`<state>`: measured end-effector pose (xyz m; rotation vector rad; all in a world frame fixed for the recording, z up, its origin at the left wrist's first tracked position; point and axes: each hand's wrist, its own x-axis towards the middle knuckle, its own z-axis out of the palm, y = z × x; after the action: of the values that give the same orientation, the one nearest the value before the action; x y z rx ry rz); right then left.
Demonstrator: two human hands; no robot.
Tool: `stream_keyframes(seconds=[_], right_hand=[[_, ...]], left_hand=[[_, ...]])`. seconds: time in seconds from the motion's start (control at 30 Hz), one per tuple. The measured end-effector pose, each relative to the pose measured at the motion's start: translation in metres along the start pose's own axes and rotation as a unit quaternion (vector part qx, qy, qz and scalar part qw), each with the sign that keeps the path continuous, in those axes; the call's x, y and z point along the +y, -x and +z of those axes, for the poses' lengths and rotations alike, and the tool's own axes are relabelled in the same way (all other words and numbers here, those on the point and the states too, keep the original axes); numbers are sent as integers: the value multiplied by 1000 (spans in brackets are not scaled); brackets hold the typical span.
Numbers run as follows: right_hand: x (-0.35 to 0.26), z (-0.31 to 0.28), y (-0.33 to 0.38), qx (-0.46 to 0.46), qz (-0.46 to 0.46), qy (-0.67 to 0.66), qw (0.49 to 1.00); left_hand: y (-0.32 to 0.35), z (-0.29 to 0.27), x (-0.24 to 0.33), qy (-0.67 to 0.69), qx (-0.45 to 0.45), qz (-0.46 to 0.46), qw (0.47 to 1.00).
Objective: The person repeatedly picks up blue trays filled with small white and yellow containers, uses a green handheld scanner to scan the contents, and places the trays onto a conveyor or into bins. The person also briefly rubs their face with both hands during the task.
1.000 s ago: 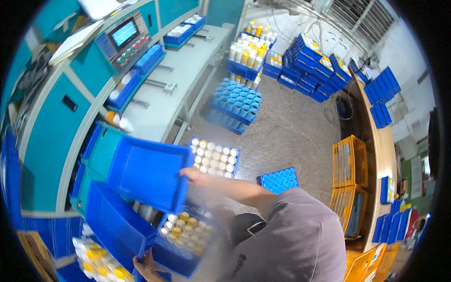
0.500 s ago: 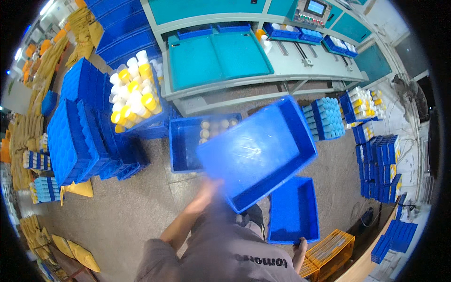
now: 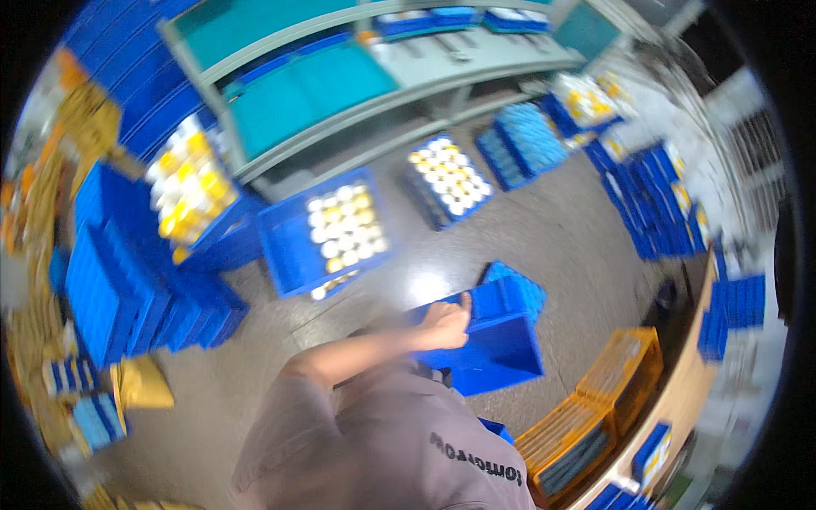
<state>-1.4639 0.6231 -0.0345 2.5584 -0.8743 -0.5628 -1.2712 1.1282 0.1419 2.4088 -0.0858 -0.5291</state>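
Note:
My left hand (image 3: 446, 325) reaches across the front of my body, its fingers closed on the upper rim of a blue plastic bin (image 3: 497, 361). The bin is tilted, and its inside looks bare where it shows. Just behind it, partly covered, sits a light-blue piece with a bumpy surface (image 3: 534, 296). Beyond my hand, on the floor, a larger blue bin (image 3: 276, 246) has rows of white and yellow cups (image 3: 347, 223) in its right part. My right hand is out of sight.
Blue trays (image 3: 102, 293) stand stacked at left beside a heaped bin of cups (image 3: 189, 191). A tray of cups (image 3: 449, 177) and light-blue stacks (image 3: 529, 140) lie before the teal machine (image 3: 310, 89). Orange crates (image 3: 625, 365) stand at right.
The view has turned right. The large bin lifted before me no longer covers the cups. My left hand has moved right onto a bin's rim; my right hand has left the view.

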Motion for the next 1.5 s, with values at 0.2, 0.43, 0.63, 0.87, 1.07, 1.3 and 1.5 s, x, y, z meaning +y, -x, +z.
stream_keyframes(seconds=[0.2, 0.43, 0.63, 0.87, 1.07, 1.3, 1.5], right_hand=[[63, 50, 34, -65, 74, -48, 994], [121, 98, 67, -133, 147, -84, 977], [142, 110, 63, -159, 181, -112, 964], [169, 91, -18, -42, 127, -178, 975], [235, 43, -209, -27, 158, -274, 948], [329, -86, -388, -92, 263, -495, 823], [361, -130, -511, -38, 299, -833, 463]], left_hand=[[18, 124, 60, -67, -12, 31, 997], [41, 216, 133, -233, 25, 222, 947], [3, 195, 180, -180, 179, 467, 847], [-67, 166, 203, -205, 284, 360, 865], [-192, 181, 142, -182, 343, -53, 920], [-295, 190, 100, -113, 320, -307, 889], [-438, 244, 228, 396, 275, -281, 830]])
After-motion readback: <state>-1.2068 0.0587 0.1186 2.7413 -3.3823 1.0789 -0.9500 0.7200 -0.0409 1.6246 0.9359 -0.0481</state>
